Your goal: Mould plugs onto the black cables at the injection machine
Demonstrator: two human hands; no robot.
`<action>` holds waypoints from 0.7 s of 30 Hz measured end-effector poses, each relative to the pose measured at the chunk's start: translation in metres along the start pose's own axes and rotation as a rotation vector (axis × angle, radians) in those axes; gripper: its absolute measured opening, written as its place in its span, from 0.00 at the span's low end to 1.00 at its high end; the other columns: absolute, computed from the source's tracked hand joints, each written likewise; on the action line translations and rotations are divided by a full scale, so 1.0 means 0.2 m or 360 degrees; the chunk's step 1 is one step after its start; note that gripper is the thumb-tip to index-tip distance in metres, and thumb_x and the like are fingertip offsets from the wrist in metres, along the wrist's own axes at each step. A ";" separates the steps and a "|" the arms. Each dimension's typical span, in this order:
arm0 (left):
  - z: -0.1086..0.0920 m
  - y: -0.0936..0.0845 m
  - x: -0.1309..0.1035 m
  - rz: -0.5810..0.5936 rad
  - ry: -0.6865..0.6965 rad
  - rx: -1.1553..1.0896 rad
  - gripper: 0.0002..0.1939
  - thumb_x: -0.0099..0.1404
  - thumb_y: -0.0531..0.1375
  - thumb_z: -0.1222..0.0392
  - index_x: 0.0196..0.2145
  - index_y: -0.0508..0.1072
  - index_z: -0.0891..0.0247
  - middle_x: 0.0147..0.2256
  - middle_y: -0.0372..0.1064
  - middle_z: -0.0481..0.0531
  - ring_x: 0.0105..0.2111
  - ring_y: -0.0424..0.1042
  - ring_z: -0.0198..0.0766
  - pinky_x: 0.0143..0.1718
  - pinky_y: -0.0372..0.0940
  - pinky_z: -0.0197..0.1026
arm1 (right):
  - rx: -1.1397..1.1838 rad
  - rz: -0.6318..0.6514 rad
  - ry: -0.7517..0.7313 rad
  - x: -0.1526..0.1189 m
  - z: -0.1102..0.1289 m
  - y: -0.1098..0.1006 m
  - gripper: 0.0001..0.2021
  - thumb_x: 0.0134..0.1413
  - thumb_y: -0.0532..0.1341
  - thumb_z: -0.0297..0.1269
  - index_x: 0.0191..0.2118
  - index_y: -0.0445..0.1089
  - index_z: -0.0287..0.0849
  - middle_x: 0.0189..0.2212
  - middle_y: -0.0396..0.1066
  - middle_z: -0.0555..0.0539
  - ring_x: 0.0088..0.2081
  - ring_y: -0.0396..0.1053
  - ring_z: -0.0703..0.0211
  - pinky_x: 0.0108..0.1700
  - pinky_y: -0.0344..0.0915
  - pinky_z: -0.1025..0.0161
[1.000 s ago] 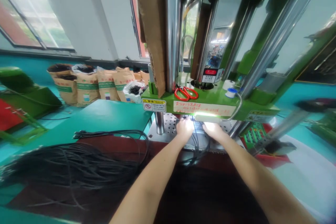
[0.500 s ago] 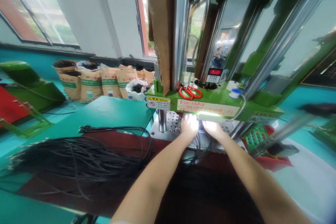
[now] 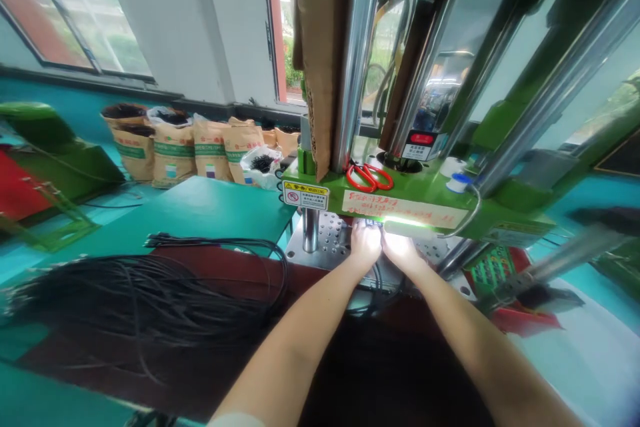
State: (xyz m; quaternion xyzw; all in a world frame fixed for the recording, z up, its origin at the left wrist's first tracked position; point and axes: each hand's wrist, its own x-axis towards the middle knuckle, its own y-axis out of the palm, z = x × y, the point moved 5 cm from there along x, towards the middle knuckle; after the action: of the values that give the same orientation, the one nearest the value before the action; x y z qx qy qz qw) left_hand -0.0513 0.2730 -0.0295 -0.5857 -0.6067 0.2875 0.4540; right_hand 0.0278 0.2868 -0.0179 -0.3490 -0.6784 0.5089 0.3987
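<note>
Under the green press head (image 3: 325, 177), my left hand (image 3: 367, 245) and my right hand (image 3: 400, 251) are close together over the perforated metal plate (image 3: 295, 255). Both look closed, with fingers bent forward. Glare and the press's lower edge hide the fingertips, so what they grip cannot be made out. A small light-coloured part with dark spots (image 3: 371, 222) shows just beyond my left fingers. Black cables (image 3: 379, 278) hang down below the hands over the plate's front edge. A bright lamp (image 3: 400, 227) glows right above my right hand.
Red-handled scissors (image 3: 369, 177) and a blue-rimmed spool (image 3: 459, 183) lie on the press. A large bundle of black cables (image 3: 175, 293) covers the brown board (image 3: 200, 373) at left. Filled paper sacks (image 3: 173, 155) stand behind; a red tray (image 3: 530, 320) is at right.
My hands have drawn closer together, nearly touching now. The small part beyond my left fingers shows more clearly. The whole view has shifted slightly.
</note>
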 end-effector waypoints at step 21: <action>0.16 0.01 0.04 0.0221 0.0356 -0.0119 0.20 0.65 0.46 0.50 0.52 0.61 0.57 0.51 0.62 0.51 0.52 0.59 0.39 0.53 0.54 0.45 | 0.0368 0.0207 -0.0228 -0.02 -0.09 0.07 0.19 0.60 0.46 0.41 0.49 0.66 0.40 0.47 0.69 0.41 0.48 0.65 0.53 0.52 0.56 0.56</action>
State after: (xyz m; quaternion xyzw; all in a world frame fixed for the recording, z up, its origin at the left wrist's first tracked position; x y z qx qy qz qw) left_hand -0.0781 0.2867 -0.0425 -0.6713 -0.5205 0.2284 0.4757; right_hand 0.0466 0.2951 -0.0294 -0.3067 -0.6179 0.6321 0.3529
